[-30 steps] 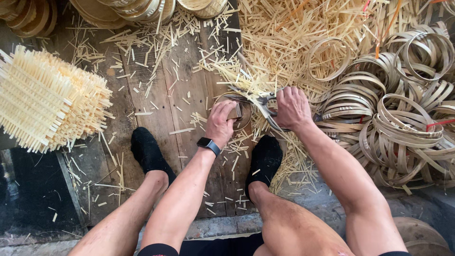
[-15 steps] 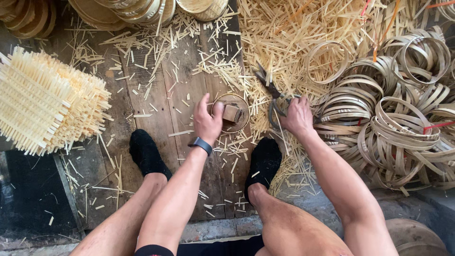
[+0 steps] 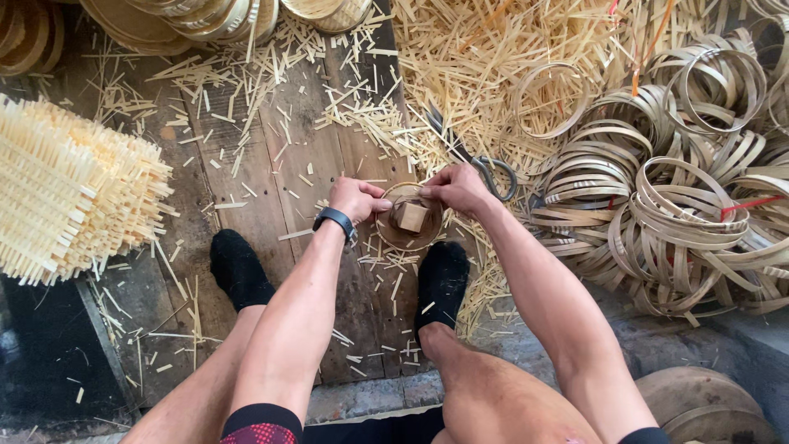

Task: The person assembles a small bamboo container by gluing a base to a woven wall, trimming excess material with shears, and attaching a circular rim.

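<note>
- Nearest the camera, the person's bare knees and two feet in black socks (image 3: 238, 267) rest on the wooden floorboards (image 3: 271, 189), toward their near edge.
- Just beyond the feet, both hands meet over a small round bamboo hoop (image 3: 408, 220) with a small wooden block (image 3: 410, 216) sitting inside it; the hoop lies on the boards near their right edge.
- The left hand (image 3: 355, 197), a black watch (image 3: 335, 220) at its wrist, is curled, its fingertips pinching the hoop's left rim.
- The right hand (image 3: 460, 186) is clenched on the hoop's far right rim, the thumb pressing near the block.
- The step in hand looks like seating the block within the hoop; the next move seems to call for steady, even pressure from both sides.
- Just beyond the right hand lie scissors (image 3: 481, 164) among bamboo offcuts (image 3: 477, 57).
- Coiled bamboo rings (image 3: 682, 197) pile off the right edge; a bundle of split sticks (image 3: 66, 193) sits at the left.
</note>
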